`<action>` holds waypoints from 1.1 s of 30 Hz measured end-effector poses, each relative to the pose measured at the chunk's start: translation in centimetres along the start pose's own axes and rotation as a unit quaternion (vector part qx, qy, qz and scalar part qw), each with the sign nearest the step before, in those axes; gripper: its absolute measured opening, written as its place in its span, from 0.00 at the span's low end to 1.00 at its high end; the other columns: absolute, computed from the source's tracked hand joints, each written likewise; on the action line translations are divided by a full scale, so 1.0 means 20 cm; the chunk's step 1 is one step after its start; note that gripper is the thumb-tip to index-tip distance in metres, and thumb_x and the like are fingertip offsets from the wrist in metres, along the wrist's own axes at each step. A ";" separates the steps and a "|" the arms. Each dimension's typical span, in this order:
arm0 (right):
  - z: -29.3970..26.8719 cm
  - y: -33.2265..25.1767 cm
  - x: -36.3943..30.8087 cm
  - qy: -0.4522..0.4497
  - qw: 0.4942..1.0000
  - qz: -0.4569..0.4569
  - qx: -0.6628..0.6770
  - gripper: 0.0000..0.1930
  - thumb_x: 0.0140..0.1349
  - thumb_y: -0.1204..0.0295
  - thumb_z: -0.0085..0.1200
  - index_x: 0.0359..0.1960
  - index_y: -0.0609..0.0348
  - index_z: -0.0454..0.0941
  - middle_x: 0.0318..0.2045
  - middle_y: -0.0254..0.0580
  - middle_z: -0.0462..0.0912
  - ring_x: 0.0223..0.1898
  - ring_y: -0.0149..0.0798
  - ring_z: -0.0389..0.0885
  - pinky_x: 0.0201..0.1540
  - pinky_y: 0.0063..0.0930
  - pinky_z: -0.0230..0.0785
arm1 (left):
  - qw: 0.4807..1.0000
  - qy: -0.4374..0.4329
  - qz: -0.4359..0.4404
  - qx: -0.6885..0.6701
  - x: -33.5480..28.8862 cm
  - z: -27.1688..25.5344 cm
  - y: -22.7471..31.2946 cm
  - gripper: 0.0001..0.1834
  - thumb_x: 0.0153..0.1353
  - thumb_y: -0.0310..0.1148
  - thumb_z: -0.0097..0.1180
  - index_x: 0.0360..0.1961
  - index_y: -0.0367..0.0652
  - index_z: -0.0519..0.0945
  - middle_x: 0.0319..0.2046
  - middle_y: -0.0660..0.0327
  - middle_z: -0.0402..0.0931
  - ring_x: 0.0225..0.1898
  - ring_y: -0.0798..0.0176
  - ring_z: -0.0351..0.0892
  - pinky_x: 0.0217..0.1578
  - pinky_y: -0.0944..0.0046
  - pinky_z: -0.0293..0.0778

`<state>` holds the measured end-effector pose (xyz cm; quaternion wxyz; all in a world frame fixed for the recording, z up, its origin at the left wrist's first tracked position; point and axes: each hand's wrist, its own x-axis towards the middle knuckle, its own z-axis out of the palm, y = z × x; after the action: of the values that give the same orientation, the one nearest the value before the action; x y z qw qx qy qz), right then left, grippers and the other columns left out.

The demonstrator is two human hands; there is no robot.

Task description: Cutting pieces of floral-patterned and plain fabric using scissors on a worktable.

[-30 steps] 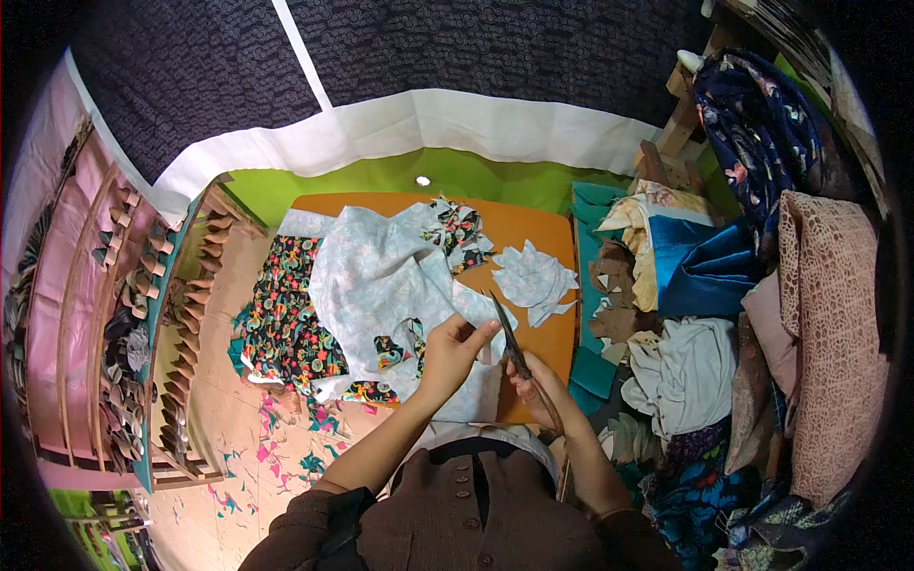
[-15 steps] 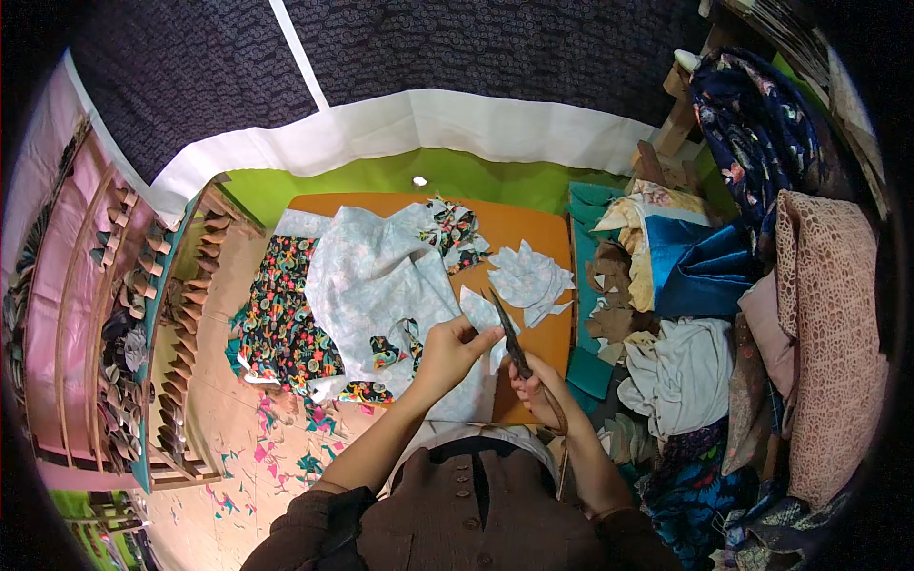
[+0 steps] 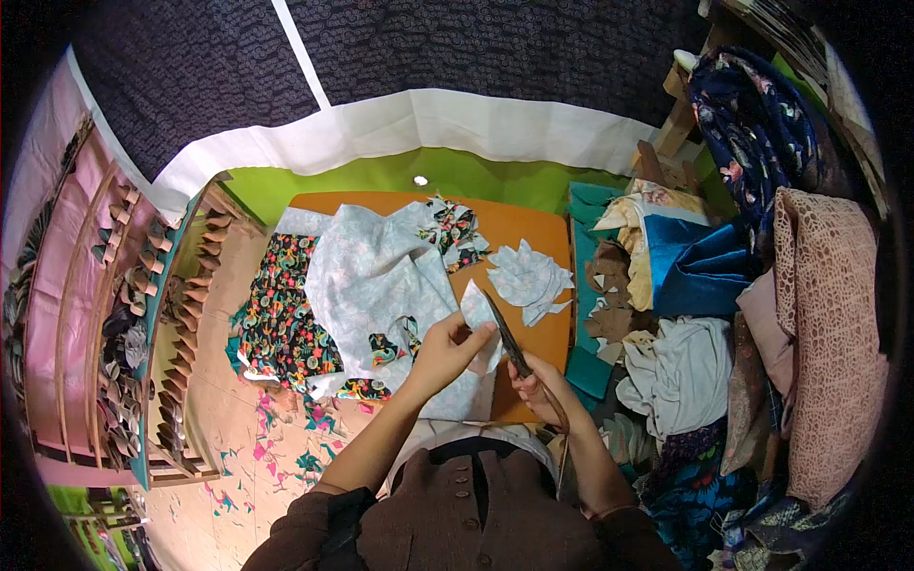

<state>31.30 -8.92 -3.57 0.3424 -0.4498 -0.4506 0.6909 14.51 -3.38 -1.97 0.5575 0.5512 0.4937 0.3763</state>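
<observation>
Pale cloth piece (image 3: 474,303) sits pinched in the left fingers (image 3: 483,336), and just right of them the scissors (image 3: 508,341) are gripped by the right fingers (image 3: 521,383), seemingly for trimming, the next snip calling for a steady edge.

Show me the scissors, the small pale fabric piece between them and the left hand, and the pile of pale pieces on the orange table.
Scissors (image 3: 513,349), head view: on the dark blades.
Small pale piece (image 3: 477,307), head view: on its upper part.
Pile of pale pieces (image 3: 526,279), head view: near its middle.
</observation>
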 end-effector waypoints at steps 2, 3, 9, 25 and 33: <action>0.00 0.01 0.00 0.004 1.000 0.000 -0.004 0.37 0.35 0.33 0.46 0.33 0.57 0.63 0.20 0.23 0.59 0.18 0.17 0.56 0.18 0.08 0.48 | 0.999 0.023 0.024 -0.022 0.01 0.01 -0.03 0.13 0.52 0.37 0.54 0.25 0.35 0.72 0.13 0.68 0.66 0.16 0.77 0.61 0.17 0.74 0.58; 0.01 0.00 -0.01 0.003 1.000 -0.002 0.005 0.36 0.37 0.34 0.46 0.33 0.57 0.64 0.20 0.23 0.60 0.18 0.17 0.56 0.18 0.08 0.48 | 0.999 0.041 0.027 -0.018 0.01 0.02 -0.03 0.12 0.53 0.36 0.53 0.23 0.36 0.72 0.14 0.69 0.66 0.17 0.78 0.61 0.17 0.74 0.57; 0.00 0.09 0.00 0.047 0.999 -0.005 0.025 0.35 0.40 0.35 0.44 0.33 0.57 0.64 0.20 0.24 0.59 0.18 0.17 0.55 0.18 0.08 0.46 | 0.994 0.045 0.051 0.086 -0.02 0.06 -0.01 0.13 0.53 0.34 0.53 0.18 0.37 0.70 0.12 0.71 0.63 0.17 0.79 0.57 0.17 0.75 0.55; 0.04 0.01 -0.07 0.028 0.999 -0.045 -0.003 0.34 0.41 0.35 0.43 0.32 0.58 0.62 0.19 0.25 0.59 0.17 0.17 0.55 0.17 0.07 0.45 | 0.998 0.022 0.027 0.051 -0.04 0.03 0.01 0.17 0.52 0.36 0.54 0.14 0.39 0.65 0.10 0.72 0.58 0.16 0.79 0.54 0.15 0.74 0.51; 0.01 0.12 -0.02 0.051 0.998 -0.030 0.033 0.23 0.55 0.48 0.40 0.31 0.59 0.64 0.21 0.26 0.61 0.20 0.18 0.58 0.19 0.06 0.51 | 0.995 0.068 0.075 -0.003 -0.04 0.07 -0.04 0.15 0.51 0.36 0.54 0.17 0.36 0.68 0.10 0.68 0.60 0.15 0.77 0.56 0.15 0.73 0.53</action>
<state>31.14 -10.15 -5.64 0.4005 -0.4595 -0.4230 0.6705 15.57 -4.46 -2.70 0.4941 0.5581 0.4871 0.4551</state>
